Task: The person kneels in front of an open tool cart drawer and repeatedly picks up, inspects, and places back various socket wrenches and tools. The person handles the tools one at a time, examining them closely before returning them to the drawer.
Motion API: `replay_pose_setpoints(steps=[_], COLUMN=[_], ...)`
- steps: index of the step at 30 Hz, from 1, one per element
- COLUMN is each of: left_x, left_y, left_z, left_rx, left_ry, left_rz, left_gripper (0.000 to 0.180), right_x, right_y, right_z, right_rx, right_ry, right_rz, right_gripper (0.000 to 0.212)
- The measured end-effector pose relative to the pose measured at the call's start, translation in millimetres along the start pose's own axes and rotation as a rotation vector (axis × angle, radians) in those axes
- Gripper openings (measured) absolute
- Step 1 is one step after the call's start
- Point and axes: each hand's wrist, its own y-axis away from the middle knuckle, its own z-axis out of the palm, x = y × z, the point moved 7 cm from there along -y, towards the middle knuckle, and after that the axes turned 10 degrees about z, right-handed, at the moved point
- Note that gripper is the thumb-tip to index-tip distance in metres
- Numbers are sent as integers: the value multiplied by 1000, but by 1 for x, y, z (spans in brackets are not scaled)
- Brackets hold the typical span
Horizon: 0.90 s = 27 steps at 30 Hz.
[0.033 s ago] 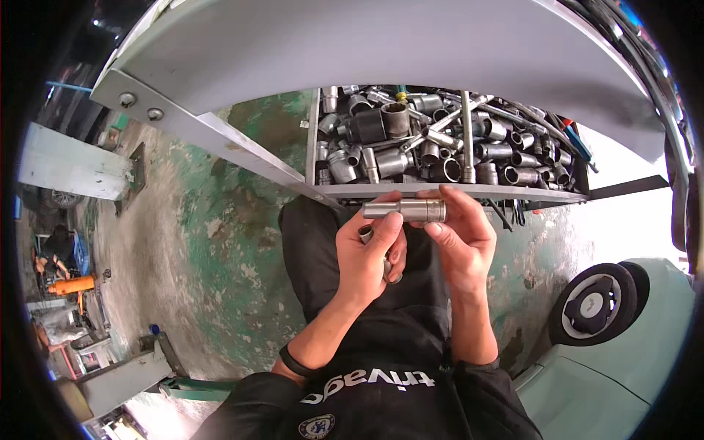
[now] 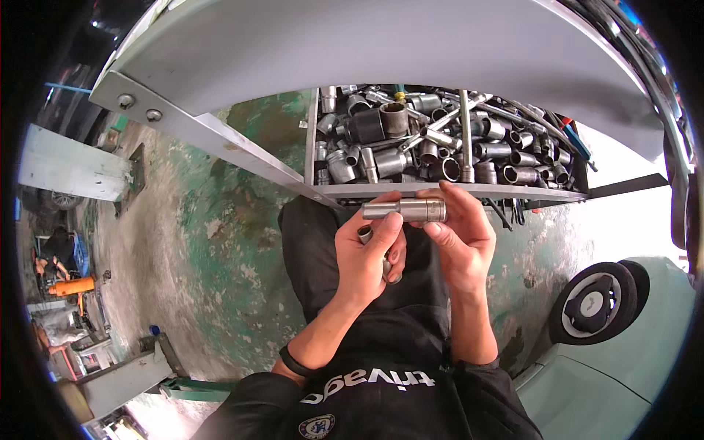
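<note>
A shiny deep socket [image 2: 414, 211] with a narrower left part lies level between my two hands, just in front of the drawer's front edge. My left hand [image 2: 361, 257] pinches its narrow end between thumb and fingers. Curled into the same palm is a second, slimmer metal piece, perhaps another socket; only its hollow round end [image 2: 364, 232] and a bit lower down show. My right hand [image 2: 463, 246] grips the wide end with thumb below and fingers above. Beyond them, a metal drawer [image 2: 469, 192] holds a heap of loose sockets [image 2: 392, 160], extension bars and wrenches.
A grey metal shelf [image 2: 381, 44] overhangs the drawer. An angled metal post [image 2: 242, 147] runs down at its left. To the right, a wheel [image 2: 590, 304] rests by a pale green panel [image 2: 609, 381]. Lift parts and an orange tool [image 2: 72, 286] are at left.
</note>
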Motion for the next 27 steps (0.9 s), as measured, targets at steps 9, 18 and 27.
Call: replay_pose_setpoints(steps=[9,18,27], left_x=[7,32,38], left_y=[8,11,19], left_z=[6,14,37], left_rx=[22,-30,-99], left_ry=[68,-548,-846], left_rz=[12,429,780], left_gripper=[39,28,34], right_x=[-7,10,23], right_y=[7,9,11], right_z=[3,-5,-4], right_rx=[-24,11,-60], right_ry=[-49,13,-58], right_rz=[-14,111,220], right_gripper=[45,44,48])
